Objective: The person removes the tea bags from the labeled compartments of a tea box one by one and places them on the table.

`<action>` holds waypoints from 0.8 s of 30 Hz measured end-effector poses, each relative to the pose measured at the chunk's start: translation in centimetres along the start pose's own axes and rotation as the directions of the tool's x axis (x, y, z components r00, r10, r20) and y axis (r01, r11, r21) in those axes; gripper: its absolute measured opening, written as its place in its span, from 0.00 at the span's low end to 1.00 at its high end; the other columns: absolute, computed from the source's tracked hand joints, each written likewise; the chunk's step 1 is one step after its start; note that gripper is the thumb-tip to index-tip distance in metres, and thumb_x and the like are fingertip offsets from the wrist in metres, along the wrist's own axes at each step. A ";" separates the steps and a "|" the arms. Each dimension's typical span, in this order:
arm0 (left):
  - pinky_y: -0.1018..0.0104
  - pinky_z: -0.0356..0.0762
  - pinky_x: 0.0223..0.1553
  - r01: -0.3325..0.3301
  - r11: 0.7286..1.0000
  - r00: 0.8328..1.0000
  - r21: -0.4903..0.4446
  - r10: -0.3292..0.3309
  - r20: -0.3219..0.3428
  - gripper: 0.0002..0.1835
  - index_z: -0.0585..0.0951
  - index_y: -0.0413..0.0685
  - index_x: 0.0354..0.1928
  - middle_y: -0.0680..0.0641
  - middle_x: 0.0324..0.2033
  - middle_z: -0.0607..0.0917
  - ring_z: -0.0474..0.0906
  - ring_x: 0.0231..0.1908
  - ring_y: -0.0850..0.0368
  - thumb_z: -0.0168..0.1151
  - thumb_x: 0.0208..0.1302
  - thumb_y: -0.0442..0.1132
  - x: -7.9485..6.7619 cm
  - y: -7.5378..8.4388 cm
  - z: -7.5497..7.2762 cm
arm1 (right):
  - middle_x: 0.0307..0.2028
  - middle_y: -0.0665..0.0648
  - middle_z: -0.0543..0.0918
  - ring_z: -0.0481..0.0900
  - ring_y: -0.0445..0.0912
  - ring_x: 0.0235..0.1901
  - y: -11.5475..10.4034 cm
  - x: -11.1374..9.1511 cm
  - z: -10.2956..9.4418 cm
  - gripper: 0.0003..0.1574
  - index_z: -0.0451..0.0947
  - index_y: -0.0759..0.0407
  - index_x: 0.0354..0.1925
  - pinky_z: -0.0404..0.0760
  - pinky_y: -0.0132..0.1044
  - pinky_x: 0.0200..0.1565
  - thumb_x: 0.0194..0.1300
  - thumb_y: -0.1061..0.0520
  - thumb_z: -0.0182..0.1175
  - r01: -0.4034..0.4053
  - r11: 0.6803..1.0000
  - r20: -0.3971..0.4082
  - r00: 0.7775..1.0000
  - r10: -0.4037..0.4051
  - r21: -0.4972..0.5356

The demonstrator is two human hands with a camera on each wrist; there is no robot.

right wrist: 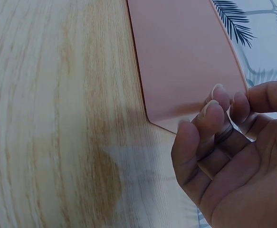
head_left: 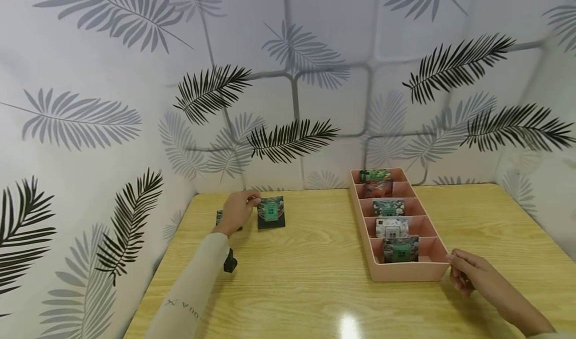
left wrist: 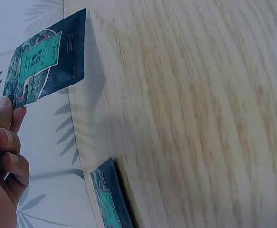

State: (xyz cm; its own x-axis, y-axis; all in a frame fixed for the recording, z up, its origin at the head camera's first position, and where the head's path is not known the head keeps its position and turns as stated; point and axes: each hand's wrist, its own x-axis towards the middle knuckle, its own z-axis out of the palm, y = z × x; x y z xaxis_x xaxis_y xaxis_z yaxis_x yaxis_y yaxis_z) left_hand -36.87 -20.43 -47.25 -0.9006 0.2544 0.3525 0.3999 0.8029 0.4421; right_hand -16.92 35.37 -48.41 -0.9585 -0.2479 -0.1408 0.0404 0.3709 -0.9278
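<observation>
My left hand (head_left: pixel 237 210) pinches a corner of a dark green sachet (head_left: pixel 271 213) with a teal label, between thumb and forefinger. In the left wrist view the sachet (left wrist: pixel 50 59) is tilted above the table. A second, similar sachet (left wrist: pixel 110 199) lies on the wood, partly hidden behind my left hand in the head view. At the right, my right hand (head_left: pixel 470 273) pinches the rim at the near right corner of a pink divided box (head_left: pixel 407 273). Its other fingers curl loosely beside the box's outer wall (right wrist: pixel 190 57) in the right wrist view.
Each compartment of the box shows a sachet: a green one (head_left: pixel 375 175), a red one (head_left: pixel 379 189), a dark one (head_left: pixel 388 208), a white one (head_left: pixel 392 228) and a teal-labelled one (head_left: pixel 400 250). A leaf-patterned wall covering (head_left: pixel 333 104) stands behind the wooden table (head_left: pixel 306 279).
</observation>
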 end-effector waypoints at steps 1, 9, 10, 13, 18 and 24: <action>0.54 0.81 0.34 0.007 1.000 1.000 0.000 -0.007 0.002 0.10 0.88 0.47 0.51 0.46 0.40 0.89 0.85 0.34 0.52 0.62 0.76 0.41 0.1 -0.2 0.0 | 0.25 0.55 0.75 0.73 0.45 0.21 0.0 0.0 0.0 0.29 0.64 0.69 0.34 0.78 0.40 0.25 0.87 0.47 0.38 0.001 1.000 -0.001 1.000 -0.001 0.000; 0.57 0.76 0.28 0.078 0.997 0.997 -0.010 -0.078 0.001 0.11 0.87 0.46 0.53 0.45 0.39 0.89 0.84 0.32 0.52 0.62 0.76 0.40 0.0 -1.9 -0.3 | 0.25 0.57 0.76 0.74 0.47 0.22 0.0 -0.1 0.0 0.29 0.66 0.69 0.35 0.79 0.42 0.25 0.87 0.48 0.37 0.023 1.000 -0.002 1.000 -0.023 -0.018; 0.58 0.74 0.27 0.089 0.996 0.996 -0.009 -0.089 0.000 0.11 0.88 0.46 0.53 0.45 0.39 0.89 0.84 0.31 0.52 0.62 0.76 0.40 0.0 -2.0 -0.4 | 0.26 0.57 0.76 0.74 0.47 0.22 0.0 -0.1 0.0 0.29 0.66 0.69 0.36 0.79 0.42 0.25 0.87 0.48 0.37 0.023 1.000 -0.002 1.000 -0.023 -0.019; 0.58 0.74 0.28 0.103 0.995 0.995 0.004 -0.103 0.001 0.11 0.88 0.46 0.52 0.44 0.39 0.89 0.83 0.31 0.51 0.61 0.76 0.39 0.1 -2.3 -0.7 | 0.26 0.57 0.76 0.74 0.48 0.22 0.1 -0.1 0.1 0.29 0.66 0.69 0.35 0.79 0.43 0.25 0.87 0.47 0.36 0.021 1.000 -0.007 1.000 -0.021 -0.021; 0.55 0.78 0.31 0.116 0.992 0.993 0.039 -0.117 0.009 0.09 0.88 0.48 0.49 0.45 0.41 0.89 0.83 0.31 0.52 0.62 0.76 0.40 0.4 -2.8 -0.6 | 0.25 0.57 0.75 0.74 0.48 0.22 0.1 -0.1 0.1 0.29 0.66 0.69 0.35 0.79 0.43 0.25 0.87 0.47 0.37 0.020 1.000 -0.015 1.000 -0.020 -0.018; 0.51 0.81 0.34 0.118 0.987 0.992 0.114 -0.122 0.035 0.08 0.88 0.47 0.46 0.45 0.40 0.89 0.84 0.32 0.51 0.63 0.75 0.40 0.8 -2.7 -0.4 | 0.25 0.56 0.75 0.73 0.47 0.22 0.3 -0.1 -0.1 0.28 0.65 0.69 0.35 0.80 0.43 0.25 0.87 0.49 0.37 0.043 0.999 0.005 0.999 -0.043 -0.009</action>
State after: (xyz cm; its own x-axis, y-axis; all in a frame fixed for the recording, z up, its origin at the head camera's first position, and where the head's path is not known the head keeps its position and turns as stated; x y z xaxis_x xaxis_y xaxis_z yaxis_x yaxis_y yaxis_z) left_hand -38.56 -22.58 -47.82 -0.9481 0.1729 0.2669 0.2692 0.8832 0.3840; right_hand -16.82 35.60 -48.63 -0.9579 -0.2681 -0.1024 -0.0036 0.3681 -0.9298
